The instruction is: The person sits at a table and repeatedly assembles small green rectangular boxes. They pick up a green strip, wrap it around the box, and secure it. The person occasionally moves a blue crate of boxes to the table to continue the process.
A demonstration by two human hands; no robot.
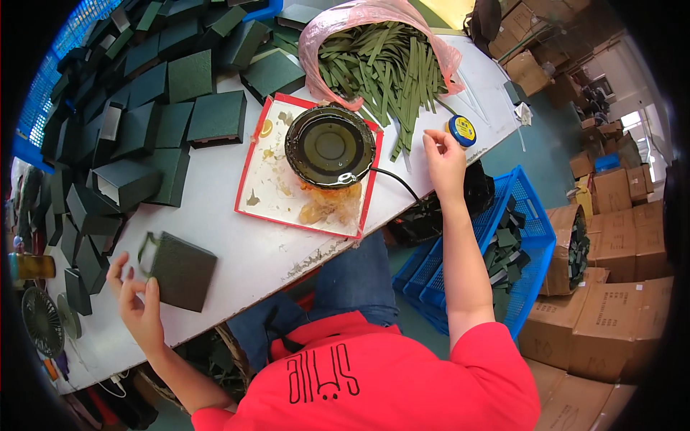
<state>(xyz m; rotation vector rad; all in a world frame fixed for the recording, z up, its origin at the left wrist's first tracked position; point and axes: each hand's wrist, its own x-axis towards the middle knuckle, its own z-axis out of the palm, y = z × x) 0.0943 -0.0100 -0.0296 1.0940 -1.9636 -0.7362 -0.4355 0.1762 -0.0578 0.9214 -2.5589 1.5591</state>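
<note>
**Green box at my left hand, strips under my right**

Green box [181, 270] lies flat near the table's [244, 251] front edge, and my left hand [136, 305] touches its near corner, fingers spread, nothing gripped. My right hand [444, 159] reaches beside the heap of green strips [381, 65]; its fingers are pinched narrow, though I cannot tell whether they hold one. Between the hands sits a round glue pot [330, 146] on a red-edged tray [253, 194].

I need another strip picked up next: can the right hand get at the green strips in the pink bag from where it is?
Probably yes. The right hand rests on the white table just beside the green strips spilling from the open pink bag; nothing lies between them, and the nearest strips sit right next to its fingers.
</note>
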